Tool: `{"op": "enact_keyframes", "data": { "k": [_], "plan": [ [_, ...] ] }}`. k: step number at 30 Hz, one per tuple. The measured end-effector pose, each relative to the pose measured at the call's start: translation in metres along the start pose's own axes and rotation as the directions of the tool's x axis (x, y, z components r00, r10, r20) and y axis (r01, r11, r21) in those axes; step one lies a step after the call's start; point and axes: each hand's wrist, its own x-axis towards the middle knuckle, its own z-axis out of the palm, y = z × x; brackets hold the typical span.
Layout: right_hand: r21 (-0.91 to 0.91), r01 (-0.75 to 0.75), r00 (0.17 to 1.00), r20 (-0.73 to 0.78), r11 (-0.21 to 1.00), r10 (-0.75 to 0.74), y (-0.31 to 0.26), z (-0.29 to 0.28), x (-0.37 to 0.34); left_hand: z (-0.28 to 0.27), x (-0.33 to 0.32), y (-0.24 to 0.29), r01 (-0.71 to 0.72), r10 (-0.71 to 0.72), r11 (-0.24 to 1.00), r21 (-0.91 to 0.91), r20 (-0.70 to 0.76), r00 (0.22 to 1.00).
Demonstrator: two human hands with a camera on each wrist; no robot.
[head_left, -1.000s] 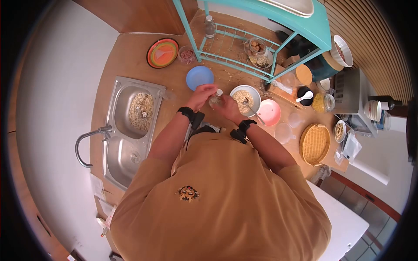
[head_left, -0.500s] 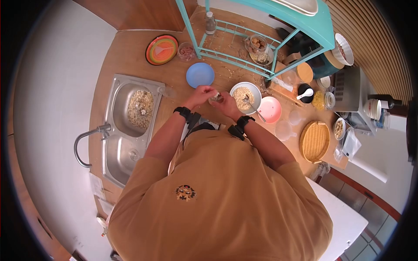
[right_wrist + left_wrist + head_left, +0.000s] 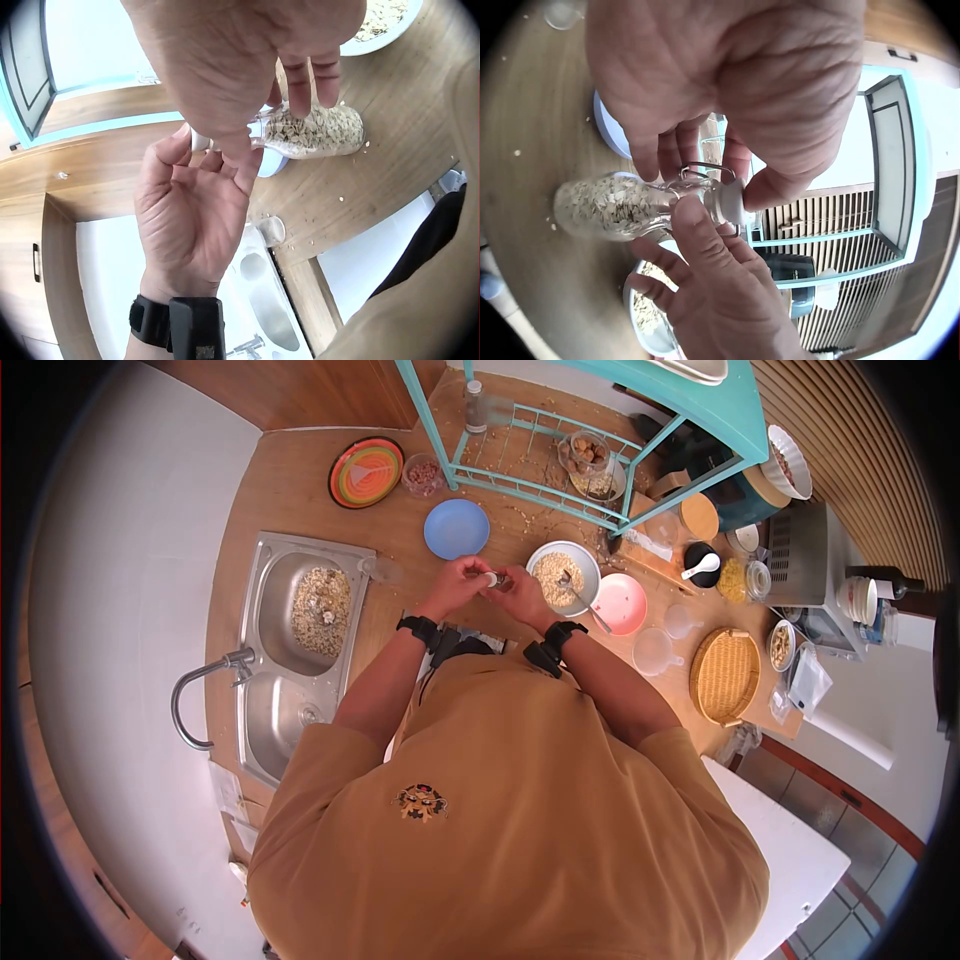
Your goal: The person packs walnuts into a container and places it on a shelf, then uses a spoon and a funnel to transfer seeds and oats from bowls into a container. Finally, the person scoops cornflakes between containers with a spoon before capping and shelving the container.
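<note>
the left hand (image 3: 727, 82) pinches the white cap (image 3: 731, 201) of a clear glass bottle (image 3: 615, 208) holding pale flakes; the right hand (image 3: 724, 296) grips its neck, some fingers partly hidden. the bottle is near the round blue plate (image 3: 457, 529), mostly covered by both hands in the head view; whether its base touches the brown wooden counter (image 3: 400, 550) cannot be told.

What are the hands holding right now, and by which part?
A glass bottle of pale flakes: the right hand grips it at the neck, while the left hand pinches the white stopper at its mouth.
</note>
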Motion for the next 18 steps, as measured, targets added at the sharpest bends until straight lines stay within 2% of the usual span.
{"op": "enact_keyframes", "data": {
  "k": [2,4,5,7,12,14,16,17,18],
  "plan": [
    [-0.013,-0.002,1.000,0.002,1.000,0.002,0.009,0.002,0.003,0.002,0.000,-0.003,-0.069,0.075,0.994,0.081,-0.072,0.995],
    [0.266,0.064,0.998,-0.044,0.962,-0.054,0.021,0.003,0.009,0.003,-0.002,-0.002,-0.062,0.073,0.992,0.108,-0.099,0.992],
    [0.265,0.063,0.998,-0.043,0.962,-0.053,0.028,0.001,0.012,0.004,-0.003,-0.001,-0.054,0.071,0.989,0.135,-0.125,0.990],
    [0.301,-0.151,0.987,0.096,0.941,0.128,0.012,-0.012,0.013,0.004,-0.002,-0.005,-0.022,0.038,0.993,0.113,-0.145,0.989],
    [0.153,-0.147,0.984,0.125,0.977,0.129,0.000,-0.025,0.019,0.011,-0.009,0.004,0.094,-0.081,0.994,0.055,-0.203,0.976],
    [0.093,-0.159,0.976,0.164,0.983,0.142,-0.001,-0.027,0.024,0.018,-0.016,0.013,0.118,-0.148,0.984,-0.137,-0.237,0.960],
    [-0.020,-0.152,0.971,0.184,0.988,0.153,0.000,-0.026,0.029,0.018,-0.018,0.013,0.122,-0.158,0.981,-0.154,-0.248,0.956],
    [-0.020,-0.150,0.971,0.188,0.989,0.151,0.001,-0.025,0.029,0.018,-0.019,0.013,0.125,-0.167,0.977,-0.171,-0.254,0.953],
    [0.156,-0.293,0.937,0.242,0.943,0.251,-0.004,-0.026,0.027,0.019,-0.019,0.009,0.125,-0.168,0.977,-0.172,-0.259,0.951]
  ]
}}
